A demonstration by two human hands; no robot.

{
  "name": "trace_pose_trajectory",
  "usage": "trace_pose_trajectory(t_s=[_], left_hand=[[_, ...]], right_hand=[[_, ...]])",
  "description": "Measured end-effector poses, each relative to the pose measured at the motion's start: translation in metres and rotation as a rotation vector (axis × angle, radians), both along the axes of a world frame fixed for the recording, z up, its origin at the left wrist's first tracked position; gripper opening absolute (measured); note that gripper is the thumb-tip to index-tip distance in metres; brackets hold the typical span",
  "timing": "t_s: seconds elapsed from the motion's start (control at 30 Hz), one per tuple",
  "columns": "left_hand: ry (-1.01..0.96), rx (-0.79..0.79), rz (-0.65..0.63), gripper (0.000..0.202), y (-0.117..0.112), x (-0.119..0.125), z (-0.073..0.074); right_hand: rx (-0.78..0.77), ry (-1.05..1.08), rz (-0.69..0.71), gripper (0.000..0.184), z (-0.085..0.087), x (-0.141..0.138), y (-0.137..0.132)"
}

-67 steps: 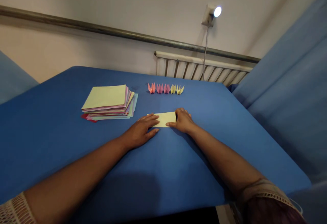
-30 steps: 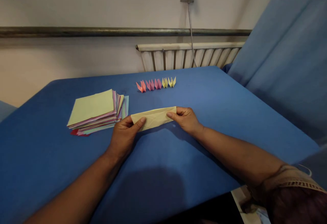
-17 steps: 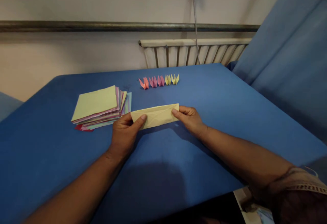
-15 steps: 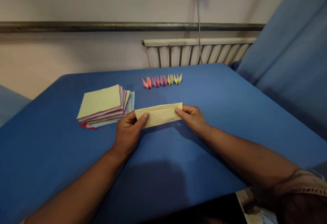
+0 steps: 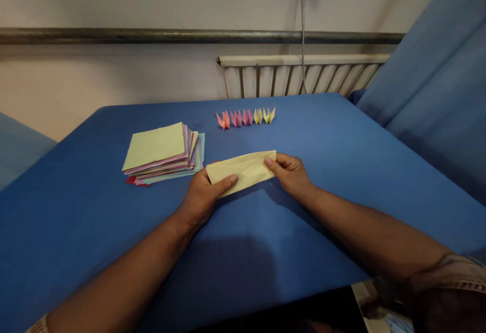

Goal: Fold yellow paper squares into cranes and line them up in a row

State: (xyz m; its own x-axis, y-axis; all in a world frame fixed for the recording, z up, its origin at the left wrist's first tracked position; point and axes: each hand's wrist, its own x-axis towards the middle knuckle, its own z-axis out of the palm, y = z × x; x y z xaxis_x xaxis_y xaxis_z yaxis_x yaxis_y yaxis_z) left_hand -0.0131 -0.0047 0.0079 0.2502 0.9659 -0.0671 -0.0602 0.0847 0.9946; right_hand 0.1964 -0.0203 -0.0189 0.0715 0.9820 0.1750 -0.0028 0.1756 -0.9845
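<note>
A pale yellow sheet of origami paper (image 5: 248,170), folded into a long rectangle with faint creases, is held above the blue table between both hands. My left hand (image 5: 205,191) grips its left end, thumb lying across the front and fingers hidden behind. At the right end, my right hand (image 5: 290,173) pinches the upper corner between thumb and fingers. Behind the paper stands a row of several small folded paper cranes (image 5: 246,117) in orange, pink and yellow. To the left lies a stack of coloured paper squares (image 5: 157,148), a pale yellow one on top.
The blue table (image 5: 341,171) reaches back towards a wall with a metal rail (image 5: 152,35). A white barred frame (image 5: 281,60) stands behind the table's far edge, with a cable (image 5: 302,24) hanging over it. A blue curtain (image 5: 433,59) hangs at the right.
My left thumb has slid further along the paper towards its middle, and the paper tilts slightly more. The whole view has shifted a little, with things appearing further right.
</note>
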Motion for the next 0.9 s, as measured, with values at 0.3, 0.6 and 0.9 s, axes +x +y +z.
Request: trace_pose_trajectory(t_s=[0.3, 0.6, 0.9], left_hand=[[0.16, 0.051, 0.079, 0.046, -0.002, 0.007, 0.003], [0.239, 0.114, 0.113, 0.043, -0.002, 0.005, 0.006], [0.303, 0.153, 0.183, 0.038, 0.005, -0.001, 0.012]], right_hand=[[-0.094, 0.087, 0.063, 0.037, 0.005, -0.006, -0.002], [-0.251, 0.098, 0.178, 0.033, -0.003, -0.005, 0.001], [-0.309, 0.126, 0.216, 0.024, -0.004, 0.003, 0.009]])
